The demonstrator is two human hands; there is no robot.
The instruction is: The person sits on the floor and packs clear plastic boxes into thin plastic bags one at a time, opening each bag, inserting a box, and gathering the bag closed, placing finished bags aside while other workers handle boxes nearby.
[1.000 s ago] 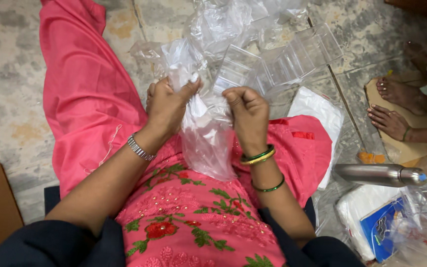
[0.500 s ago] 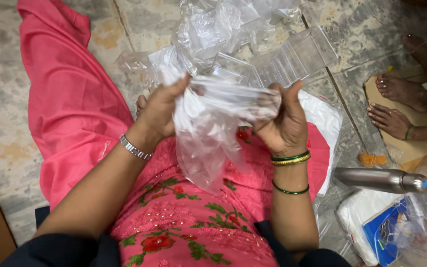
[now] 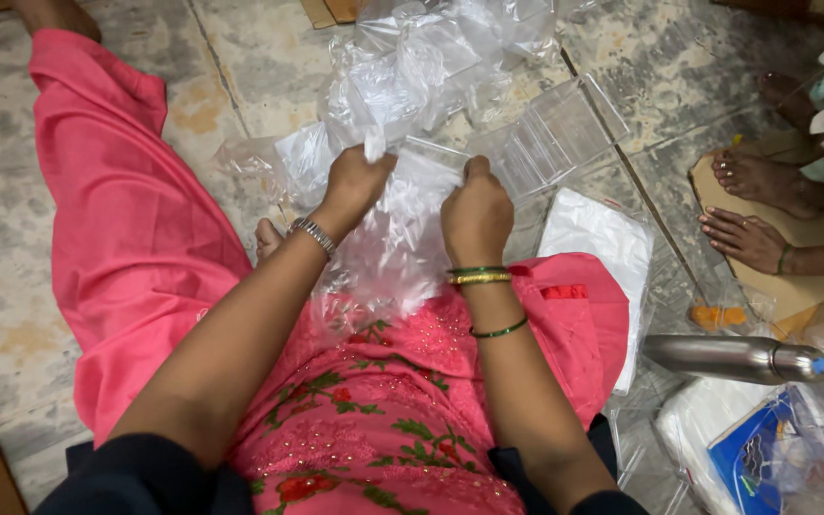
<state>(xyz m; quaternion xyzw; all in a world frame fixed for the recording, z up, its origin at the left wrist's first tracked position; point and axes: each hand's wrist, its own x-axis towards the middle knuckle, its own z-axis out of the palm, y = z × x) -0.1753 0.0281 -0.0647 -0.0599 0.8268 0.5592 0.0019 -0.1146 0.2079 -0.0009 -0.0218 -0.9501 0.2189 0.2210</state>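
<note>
Floor (image 3: 240,57): stone, bare at 9 o'clock.
Bags (image 3: 431,57): clear heap, 12 o'clock.
Hands: left hand (image 3: 353,186), right hand (image 3: 477,215), fingers closed on bag (image 3: 393,248).
Flask (image 3: 736,359): steel, 3 o'clock.

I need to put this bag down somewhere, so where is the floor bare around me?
Bare stone floor lies far left, between the pink trouser leg and the plastic bag heap. It is crowded ahead with clear boxes, and on the right with the white stack, steel bottle and another person's feet.
</note>
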